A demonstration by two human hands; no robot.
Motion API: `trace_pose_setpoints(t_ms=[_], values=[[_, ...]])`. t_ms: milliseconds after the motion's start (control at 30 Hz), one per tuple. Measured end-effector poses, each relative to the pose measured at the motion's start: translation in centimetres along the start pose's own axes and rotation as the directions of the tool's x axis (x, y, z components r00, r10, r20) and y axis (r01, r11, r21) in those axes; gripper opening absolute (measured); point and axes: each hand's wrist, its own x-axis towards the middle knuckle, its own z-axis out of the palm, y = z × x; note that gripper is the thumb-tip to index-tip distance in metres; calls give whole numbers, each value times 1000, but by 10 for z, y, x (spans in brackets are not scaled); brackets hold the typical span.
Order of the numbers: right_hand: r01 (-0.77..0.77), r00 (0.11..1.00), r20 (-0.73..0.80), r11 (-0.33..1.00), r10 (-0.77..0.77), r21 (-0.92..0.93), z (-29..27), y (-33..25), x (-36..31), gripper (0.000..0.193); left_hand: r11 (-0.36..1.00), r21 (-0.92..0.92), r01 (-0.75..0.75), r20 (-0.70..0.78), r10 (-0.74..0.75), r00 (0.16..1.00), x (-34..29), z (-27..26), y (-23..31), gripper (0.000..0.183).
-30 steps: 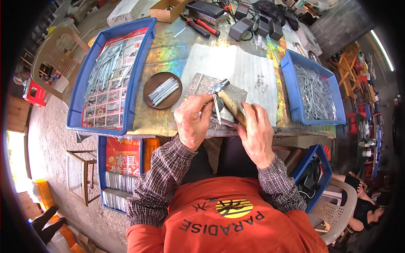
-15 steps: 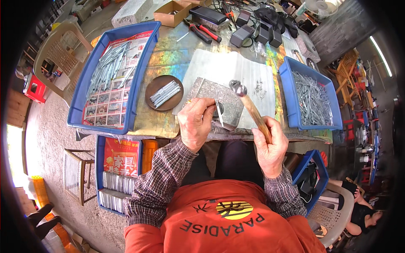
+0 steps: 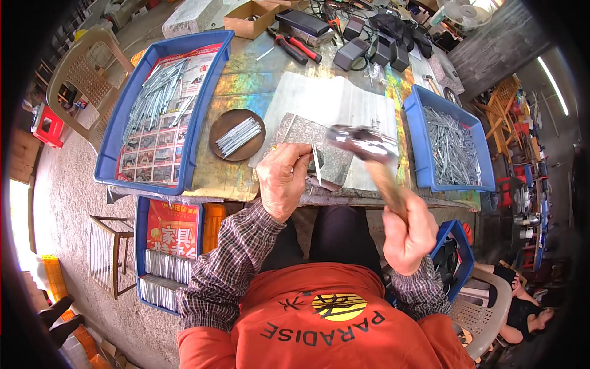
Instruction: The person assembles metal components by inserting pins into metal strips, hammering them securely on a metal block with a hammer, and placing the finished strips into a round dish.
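My left hand [image 3: 283, 181] pinches a thin, silvery metal strip [image 3: 316, 166] between thumb and fingers, held upright at the near edge of a grey stone block [image 3: 295, 130]. A dark round piece beside the strip is partly hidden by my fingers. My right hand [image 3: 410, 237] is wrapped around the wooden handle of a hammer [image 3: 387, 184]. Its head is smeared by motion, raised over the right part of the block and the white sheet [image 3: 319, 92]. Left of my left hand, a brown round dish [image 3: 228, 151] holds a bundle of similar metal strips [image 3: 241, 136].
A blue tray [image 3: 206, 104] of metal strips on newspaper stands at the left, a blue bin [image 3: 424, 135] of thin metal pieces at the right. Pliers [image 3: 295, 49], black boxes [image 3: 352, 53] and a cardboard box [image 3: 249, 26] lie at the back. Another person [image 3: 522, 304] sits at lower right.
My right hand has moved right and toward me, and the hammer has swung with it, its head now turned sideways and blurred. My left hand stays nearly in place with the strip.
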Motion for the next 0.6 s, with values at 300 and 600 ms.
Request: trace_pose_setpoints(t_ms=[300, 600], values=[[-167, 967, 194, 986, 163, 3, 5, 10, -2, 17, 999, 33, 14, 0, -14, 1000, 1, 1, 2, 13], [-101, 980, 169, 994, 108, -50, 10, 19, -9, 18, 1000, 13, 12, 12, -12, 1000, 1, 0, 2, 13]])
